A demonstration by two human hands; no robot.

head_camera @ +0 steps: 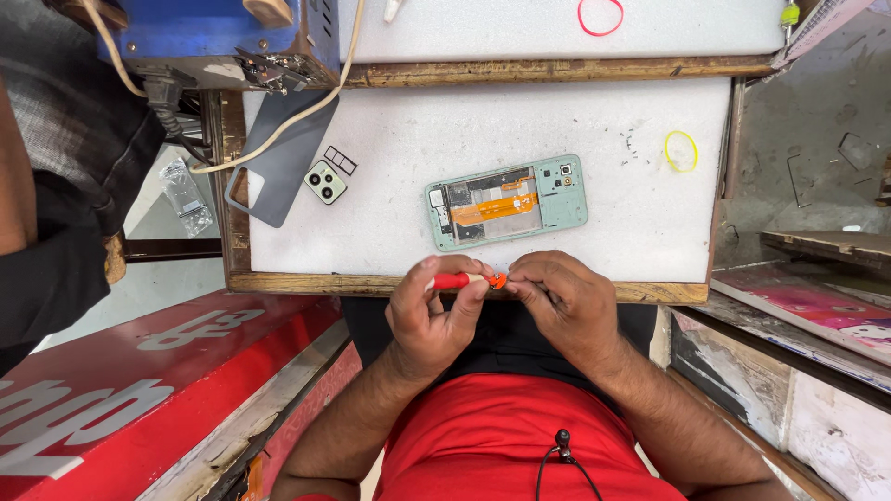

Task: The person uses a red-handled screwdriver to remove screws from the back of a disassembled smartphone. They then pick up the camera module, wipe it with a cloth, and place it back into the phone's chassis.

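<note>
1. Right now my left hand is clamped on a red screwdriver; my right hand pinches its orange tip.
2. Beyond lies the opened green phone, nothing between.
3. Yellow rubber band well right.

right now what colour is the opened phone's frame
Pale mint green, on the opened phone; the head view shows it.

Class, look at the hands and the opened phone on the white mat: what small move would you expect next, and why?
Probably the left hand carries the red-handled screwdriver forward to the opened phone. Both hands, the right hand included, pinch its orange tip end near the mat's edge, and the phone lies just beyond with its back cover off.
</note>
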